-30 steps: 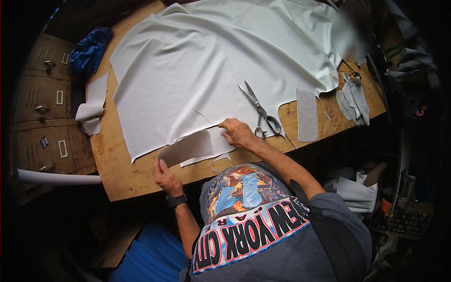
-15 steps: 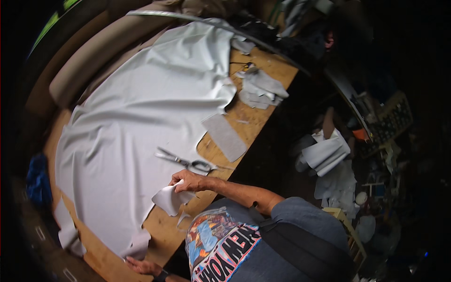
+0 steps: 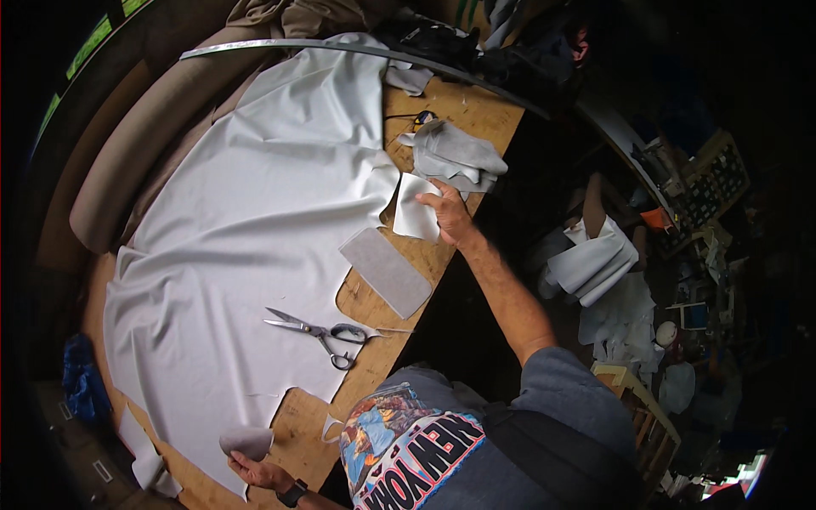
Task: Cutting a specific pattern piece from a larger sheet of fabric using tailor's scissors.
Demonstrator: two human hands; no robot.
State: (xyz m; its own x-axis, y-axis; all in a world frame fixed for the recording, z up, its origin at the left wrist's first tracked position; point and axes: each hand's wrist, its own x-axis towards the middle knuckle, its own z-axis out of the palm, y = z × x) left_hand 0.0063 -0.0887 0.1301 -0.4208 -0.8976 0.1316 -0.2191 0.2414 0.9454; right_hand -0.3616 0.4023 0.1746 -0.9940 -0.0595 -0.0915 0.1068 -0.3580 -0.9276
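My right hand is closed on a small white piece of leather-like material, held above the wooden table's edge. Just below it lies a grey rectangular piece. At the lower left my left hand, with a dark wristwatch, pinches a small grey-faced piece of material; whether it is a loose piece or a turned-up corner I cannot tell. A large wrinkled white sheet covers most of the table. Scissors with black handles rest on the sheet, blades parted.
Grey and white offcuts lie at the table's far right, beside a tape measure. A long metal strip and a brown fabric roll lie along the far side. More white material is heaped beyond the right edge.
My right hand has moved away from beside the scissors, up and to the right, carrying the white piece past the grey rectangle. My left hand stays near the same corner; its piece now shows its grey face.
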